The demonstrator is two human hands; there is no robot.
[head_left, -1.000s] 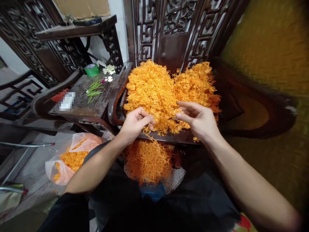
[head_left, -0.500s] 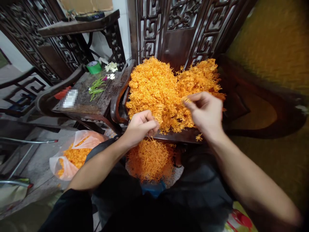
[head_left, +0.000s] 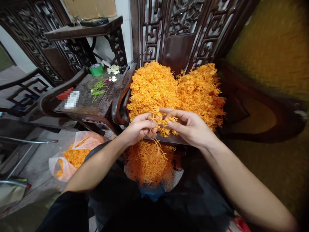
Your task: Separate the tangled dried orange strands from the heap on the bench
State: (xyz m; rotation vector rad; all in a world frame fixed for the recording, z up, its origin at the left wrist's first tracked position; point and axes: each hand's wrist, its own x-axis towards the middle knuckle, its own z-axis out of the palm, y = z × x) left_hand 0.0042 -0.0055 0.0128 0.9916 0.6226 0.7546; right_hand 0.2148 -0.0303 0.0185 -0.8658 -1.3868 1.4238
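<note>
Over the front edge of the chair seat, my left hand [head_left: 142, 128] pinches an orange sprig [head_left: 158, 119] with thin, branching strands. Beside it, my right hand [head_left: 190, 127] is closed loosely on orange strands, its thumb below and its fingertips reaching towards the left hand. Just beyond both hands rises a big heap of orange sprigs [head_left: 154, 85], joined on the right by a second, darker heap [head_left: 201, 88]. Below the hands, between my knees, more loose orange sprigs [head_left: 149, 162] are piled above something blue [head_left: 152, 192]. A long strand hangs down over that pile.
To the left, a wooden chair [head_left: 106, 111] bears green tape [head_left: 96, 69], white flowers [head_left: 113, 69] and green stems [head_left: 98, 90]. On the floor stands a plastic bag [head_left: 66, 172] with orange pieces. Metal tubes [head_left: 18, 182] lie far left. A carved wooden screen [head_left: 178, 48] closes the back.
My right hand has moved left and down from the heap to meet my left hand. Strands now span the space between them. The left hand has shifted slightly left and down.
</note>
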